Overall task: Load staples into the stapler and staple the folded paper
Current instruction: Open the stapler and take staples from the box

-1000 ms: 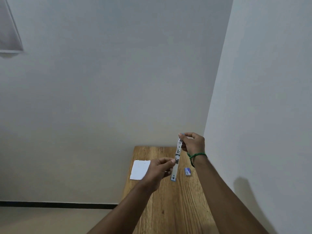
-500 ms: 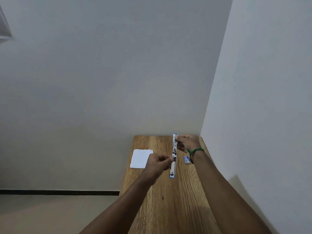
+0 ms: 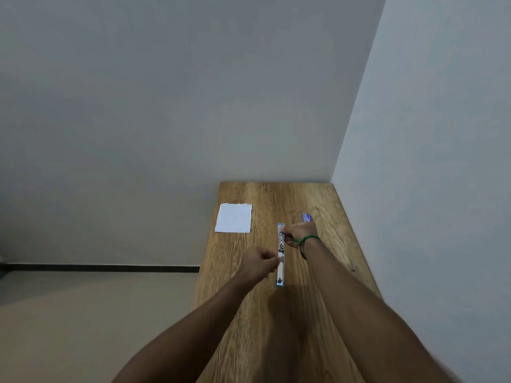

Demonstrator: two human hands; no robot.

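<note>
Wood-grained and pale brown, the desk [image 3: 265, 197] ran away from the person into the corner where two plain grey-white walls met. Both bare forearms reached out over it from the lower edge of the view.

The stapler [image 3: 281, 273] was opened out flat into one long, thin strip, lying lengthwise along the desk, with a blue tip at its far end and another at its near end. Its metal channel faced up. The left hand [image 3: 260, 261] had its fingers curled and pinched the strip at its middle from the left side. The right hand [image 3: 297, 234], with a green band [image 3: 307, 239] at the wrist, gripped the far half of the strip from the right, fingertips closed on the metal. It could not be told whether the stapler touched the desk or was held just above it; a dark shadow lay on the wood beside its near end.

The folded paper [image 3: 233, 218], white and roughly square, lay flat near the left edge of the desk, well apart from both hands. A small blue box [image 3: 307, 217] lay just beyond the right hand, its label too small to read.

To the left of the desk, a beige floor [image 3: 96, 327] met the wall at a black skirting line [image 3: 110, 268].
</note>
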